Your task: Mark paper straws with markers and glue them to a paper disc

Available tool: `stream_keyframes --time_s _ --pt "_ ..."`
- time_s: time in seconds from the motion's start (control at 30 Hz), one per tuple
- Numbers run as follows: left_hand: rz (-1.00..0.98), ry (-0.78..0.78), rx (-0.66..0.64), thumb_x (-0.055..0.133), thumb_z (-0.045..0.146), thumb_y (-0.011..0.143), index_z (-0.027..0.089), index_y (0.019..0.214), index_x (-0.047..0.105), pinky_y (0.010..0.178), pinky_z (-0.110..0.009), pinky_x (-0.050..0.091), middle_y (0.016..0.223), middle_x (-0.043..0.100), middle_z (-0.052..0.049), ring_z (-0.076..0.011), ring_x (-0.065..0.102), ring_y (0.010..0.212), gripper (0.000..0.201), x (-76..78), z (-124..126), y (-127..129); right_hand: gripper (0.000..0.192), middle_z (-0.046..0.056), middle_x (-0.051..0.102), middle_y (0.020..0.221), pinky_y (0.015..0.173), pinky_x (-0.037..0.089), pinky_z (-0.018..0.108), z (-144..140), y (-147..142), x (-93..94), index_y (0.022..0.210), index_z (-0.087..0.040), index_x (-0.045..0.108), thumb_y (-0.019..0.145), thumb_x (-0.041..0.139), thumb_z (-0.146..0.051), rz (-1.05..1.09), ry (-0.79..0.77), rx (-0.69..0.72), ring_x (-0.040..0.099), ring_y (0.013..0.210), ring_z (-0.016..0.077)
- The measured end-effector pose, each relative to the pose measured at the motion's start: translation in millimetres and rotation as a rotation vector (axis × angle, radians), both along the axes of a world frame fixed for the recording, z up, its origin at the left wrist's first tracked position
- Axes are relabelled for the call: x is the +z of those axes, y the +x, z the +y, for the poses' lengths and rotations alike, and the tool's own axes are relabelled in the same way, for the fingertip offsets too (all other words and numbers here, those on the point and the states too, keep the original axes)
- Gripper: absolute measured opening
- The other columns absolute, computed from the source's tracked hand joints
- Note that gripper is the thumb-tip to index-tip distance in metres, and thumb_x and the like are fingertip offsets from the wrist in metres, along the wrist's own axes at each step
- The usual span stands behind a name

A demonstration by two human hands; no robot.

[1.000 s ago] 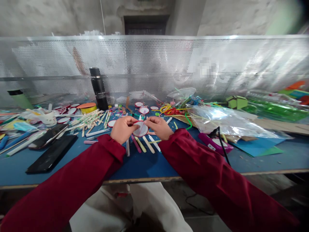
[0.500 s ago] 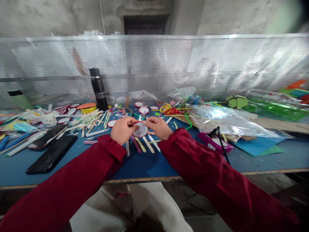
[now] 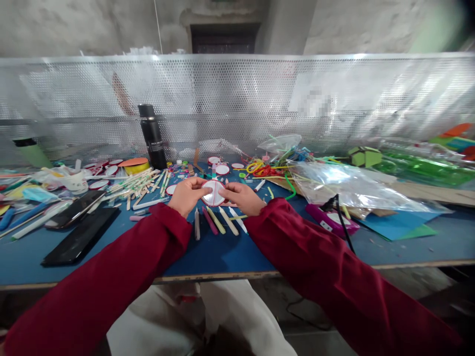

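Observation:
A white disc with a red rim (image 3: pixel 214 194) is held up between my two hands, a thin dark line running across its face. My left hand (image 3: pixel 186 194) pinches its left edge between thumb and fingers. On the opposite edge, the thumb and fingers of my right hand (image 3: pixel 243 196) are closed as well. Just below the disc, several pens lie in a fanned row, among them a pink pen (image 3: pixel 210 221) and a cream pen (image 3: pixel 228 221). Behind it, another red-rimmed white disc (image 3: pixel 222 169) rests on the blue table (image 3: pixel 178 262).
Two black phones (image 3: pixel 79 237) lie at left, below a pile of wooden sticks (image 3: pixel 143 183). A black bottle (image 3: pixel 153 138) stands at the back. To the right are a purple device (image 3: pixel 330 219) with a black cable, clear plastic bags (image 3: pixel 345 185) and blue paper (image 3: pixel 393 222).
The disc has tilted so its white face shows more fully toward me. My fingers have shifted from its upper edge to its left and right sides.

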State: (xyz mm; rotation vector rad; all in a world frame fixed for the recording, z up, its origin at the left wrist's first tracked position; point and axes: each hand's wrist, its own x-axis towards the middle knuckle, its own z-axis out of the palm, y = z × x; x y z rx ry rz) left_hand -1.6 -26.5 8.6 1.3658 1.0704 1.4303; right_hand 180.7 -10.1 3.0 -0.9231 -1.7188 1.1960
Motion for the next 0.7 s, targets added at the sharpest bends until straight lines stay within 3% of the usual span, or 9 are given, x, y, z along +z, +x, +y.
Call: stream_keyframes --time_s 0.1,0.23,0.7 --pt "-0.033 -0.010 -0.012 0.083 0.019 0.058 0.014 0.082 0.069 0.073 -0.029 0.052 0.073 0.072 0.000 -0.0118 0.062 0.064 0.028 -0.4 1.1 -1.0 0.025 -0.003 0.063 0.065 0.067 0.052 0.025 1.0 -0.4 -1.5 0.074 -0.019 0.064 0.071 0.076 -0.041 -0.025 -0.034 0.022 0.061 0.066 0.0123" --pt "-0.041 -0.031 -0.010 0.085 0.020 0.055 0.013 0.081 0.070 0.072 -0.030 0.052 0.072 0.072 -0.001 -0.0125 0.062 0.064 0.031 1.0 0.5 -1.7 0.018 -0.004 0.062 0.061 0.062 0.047 0.024 2.1 0.0 -2.5 0.072 -0.019 0.064 0.073 0.073 -0.035 -0.060 0.032 0.009 0.058 0.061 0.0118" --pt "-0.081 -0.078 -0.047 0.091 0.025 0.048 0.013 0.081 0.070 0.072 -0.029 0.052 0.073 0.072 0.000 -0.0115 0.061 0.063 0.041 4.8 -2.7 -0.4 0.020 -0.006 0.060 0.058 0.059 0.045 0.023 -1.0 0.3 1.7 0.070 -0.018 0.063 0.069 0.075 -0.035 -0.036 0.009 0.015 0.055 0.057 0.0104"
